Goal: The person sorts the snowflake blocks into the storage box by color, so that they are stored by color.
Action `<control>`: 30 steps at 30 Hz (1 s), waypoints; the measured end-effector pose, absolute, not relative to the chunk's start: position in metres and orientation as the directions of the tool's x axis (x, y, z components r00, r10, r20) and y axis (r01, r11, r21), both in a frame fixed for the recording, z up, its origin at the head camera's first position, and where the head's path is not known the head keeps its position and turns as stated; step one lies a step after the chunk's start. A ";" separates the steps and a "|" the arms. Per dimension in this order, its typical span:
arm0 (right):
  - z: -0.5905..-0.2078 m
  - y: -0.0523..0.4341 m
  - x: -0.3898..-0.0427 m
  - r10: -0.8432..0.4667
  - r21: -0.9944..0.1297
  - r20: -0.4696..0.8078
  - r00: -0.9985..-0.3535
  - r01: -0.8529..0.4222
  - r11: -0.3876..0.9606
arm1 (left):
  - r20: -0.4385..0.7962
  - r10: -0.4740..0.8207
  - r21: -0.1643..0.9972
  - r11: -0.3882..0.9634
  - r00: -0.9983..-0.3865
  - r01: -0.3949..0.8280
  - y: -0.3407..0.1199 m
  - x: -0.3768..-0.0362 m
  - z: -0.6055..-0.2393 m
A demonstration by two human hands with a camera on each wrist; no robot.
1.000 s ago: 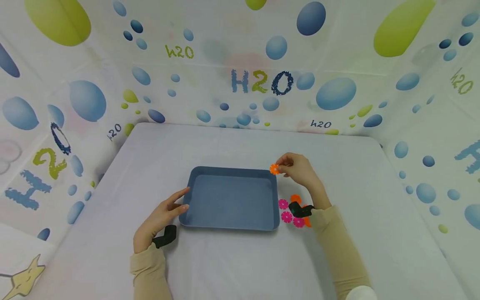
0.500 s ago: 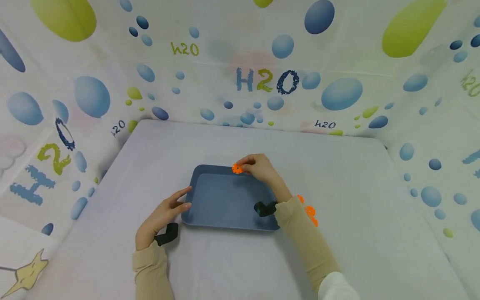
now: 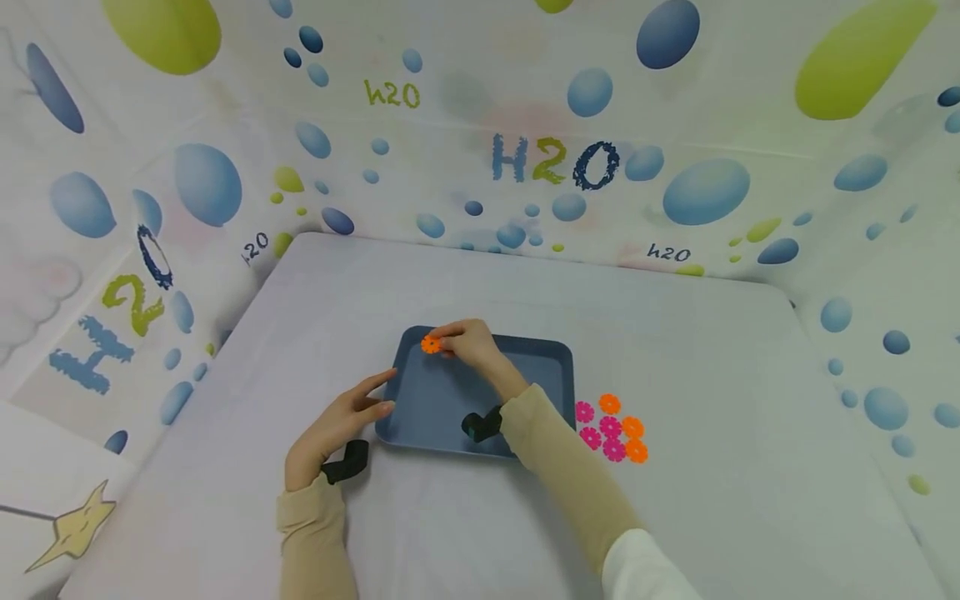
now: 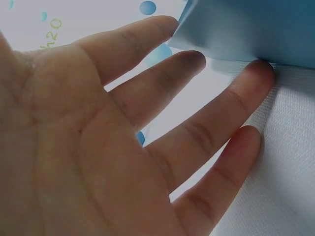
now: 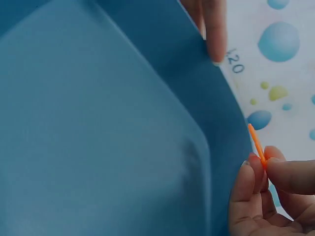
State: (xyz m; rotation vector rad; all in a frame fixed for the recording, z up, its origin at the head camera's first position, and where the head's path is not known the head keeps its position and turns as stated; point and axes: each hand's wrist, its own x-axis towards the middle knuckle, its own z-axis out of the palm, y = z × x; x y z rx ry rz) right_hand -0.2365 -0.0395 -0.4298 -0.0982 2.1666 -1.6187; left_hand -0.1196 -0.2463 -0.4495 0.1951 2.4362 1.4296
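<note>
A table draped in pale lilac cloth (image 3: pixel 675 517) fills the booth, walled round by a white backdrop printed with blue and green bubbles and "H2O" lettering (image 3: pixel 555 162). On the cloth sits a rectangular blue-grey plastic tray (image 3: pixel 551 367) with rounded corners and a low rim.

The person's right arm, in a beige sleeve (image 3: pixel 562 467), reaches across the tray from its near right side. A black strap-mounted wrist camera (image 3: pixel 480 425) sits on that wrist, and a second black camera (image 3: pixel 347 461) on the left wrist.

The left hand (image 3: pixel 337 425) lies flat on the cloth with fingers straight and spread, their tips touching the tray's near left corner; the left wrist view shows the fingertips (image 4: pixel 258 71) against the tray's edge.

The right hand (image 3: pixel 468 342) is over the tray's far left corner, pinching a small orange flower-shaped plastic disc (image 3: pixel 431 343) between thumb and fingertips. In the right wrist view the disc (image 5: pixel 257 145) shows edge-on, held above the tray's rim.

Just right of the tray, on the cloth, lies a tight cluster of pink and orange flower-shaped discs (image 3: pixel 611 429).
</note>
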 end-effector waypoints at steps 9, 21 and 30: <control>-0.440 -0.063 -0.229 -0.120 -0.904 -0.372 -0.920 0.330 0.272 | -0.199 0.274 0.864 0.502 -0.941 -0.037 -0.247 -0.120 -0.449; -0.448 -0.077 -0.227 0.061 -0.868 -0.378 -0.924 0.376 0.325 | -0.184 0.271 0.875 0.483 -0.945 -0.032 -0.246 -0.122 -0.452; -0.450 -0.080 -0.222 0.037 -0.889 -0.363 -0.931 0.358 0.287 | -0.185 0.274 0.876 0.481 -0.944 -0.032 -0.246 -0.120 -0.452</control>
